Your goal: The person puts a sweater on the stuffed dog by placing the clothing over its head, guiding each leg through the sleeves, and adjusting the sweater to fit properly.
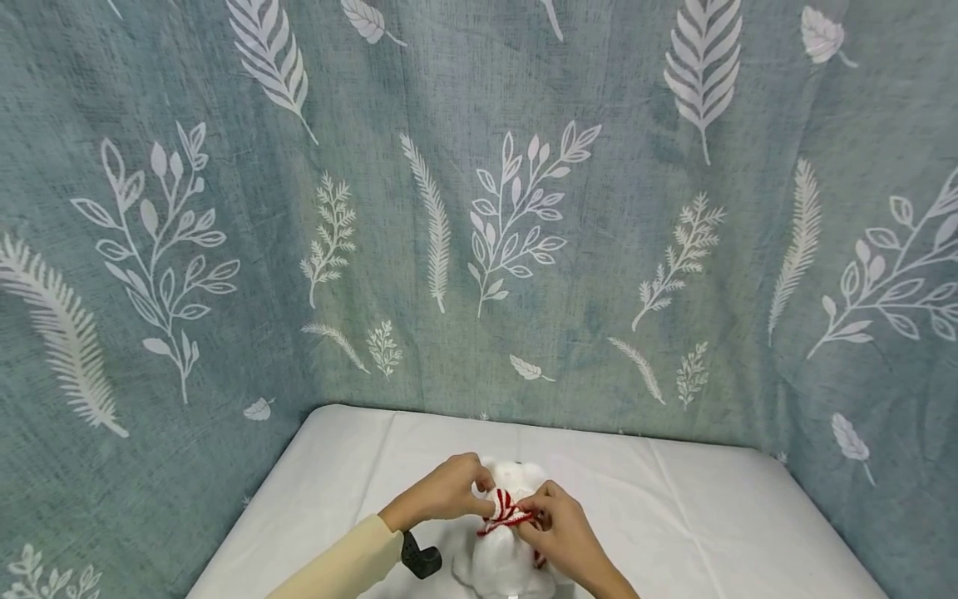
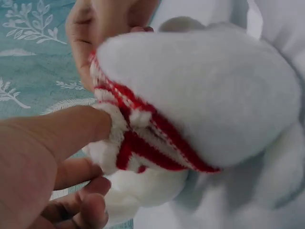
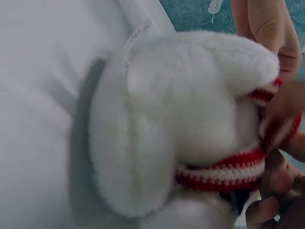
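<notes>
Your left hand (image 1: pixel 447 491) pinches the striped knitted scarf (image 1: pixel 506 516) at its ten o'clock, your right hand (image 1: pixel 560 529) at its three; the plush bear (image 1: pixel 503 564) wearing it is at six o'clock on the desk (image 1: pixel 599 466). Best keep tension light, even.

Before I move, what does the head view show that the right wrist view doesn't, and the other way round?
Only the head view: the pale yellow sleeve on the left arm. Only the right wrist view: readable lettering on a white tag. Both: the white stuffed toy, the red-and-white scarf pinched by the left hand and right hand, the white table and the patterned curtain.
</notes>
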The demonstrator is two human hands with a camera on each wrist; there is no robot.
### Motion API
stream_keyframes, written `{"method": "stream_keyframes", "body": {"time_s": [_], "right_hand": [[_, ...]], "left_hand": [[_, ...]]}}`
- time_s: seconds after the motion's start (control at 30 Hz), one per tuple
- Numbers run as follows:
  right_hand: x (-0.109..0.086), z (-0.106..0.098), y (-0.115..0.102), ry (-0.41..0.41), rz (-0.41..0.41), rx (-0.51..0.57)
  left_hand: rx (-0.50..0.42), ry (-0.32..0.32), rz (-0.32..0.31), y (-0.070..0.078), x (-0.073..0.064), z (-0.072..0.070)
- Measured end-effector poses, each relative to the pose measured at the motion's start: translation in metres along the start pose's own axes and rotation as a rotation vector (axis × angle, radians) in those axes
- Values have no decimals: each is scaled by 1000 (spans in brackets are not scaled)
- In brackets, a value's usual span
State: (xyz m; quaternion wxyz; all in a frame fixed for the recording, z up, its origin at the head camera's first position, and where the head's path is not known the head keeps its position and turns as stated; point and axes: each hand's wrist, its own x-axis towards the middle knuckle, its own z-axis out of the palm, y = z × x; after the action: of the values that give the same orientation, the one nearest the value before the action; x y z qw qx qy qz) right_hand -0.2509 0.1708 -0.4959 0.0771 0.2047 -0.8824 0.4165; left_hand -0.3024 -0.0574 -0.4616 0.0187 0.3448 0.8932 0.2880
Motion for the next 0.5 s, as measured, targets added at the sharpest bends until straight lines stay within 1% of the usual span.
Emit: {"method": "stream_keyframes", "body": {"time_s": [0.1, 0.17, 0.27, 0.33, 0.43, 0.5], "right_hand": [[1, -3, -3, -25, 55, 21], [3, -4, -5, -40, 75, 18], [5, -2, -8, -50, 64, -5], [6, 0, -9, -55, 43, -5], [6, 2, -12, -55, 18, 0], [5, 3, -13, -55, 14, -12]], "left_hand": [[-15, -9, -18, 0, -1, 0], [-42, -20, -41, 0, -1, 0], [-57, -31, -53, 1, -2, 1], [-41, -33, -50, 1, -3, 1], [-8, -13, -42, 0, -4, 3], [-20, 5, -54, 0, -5, 4]]}}
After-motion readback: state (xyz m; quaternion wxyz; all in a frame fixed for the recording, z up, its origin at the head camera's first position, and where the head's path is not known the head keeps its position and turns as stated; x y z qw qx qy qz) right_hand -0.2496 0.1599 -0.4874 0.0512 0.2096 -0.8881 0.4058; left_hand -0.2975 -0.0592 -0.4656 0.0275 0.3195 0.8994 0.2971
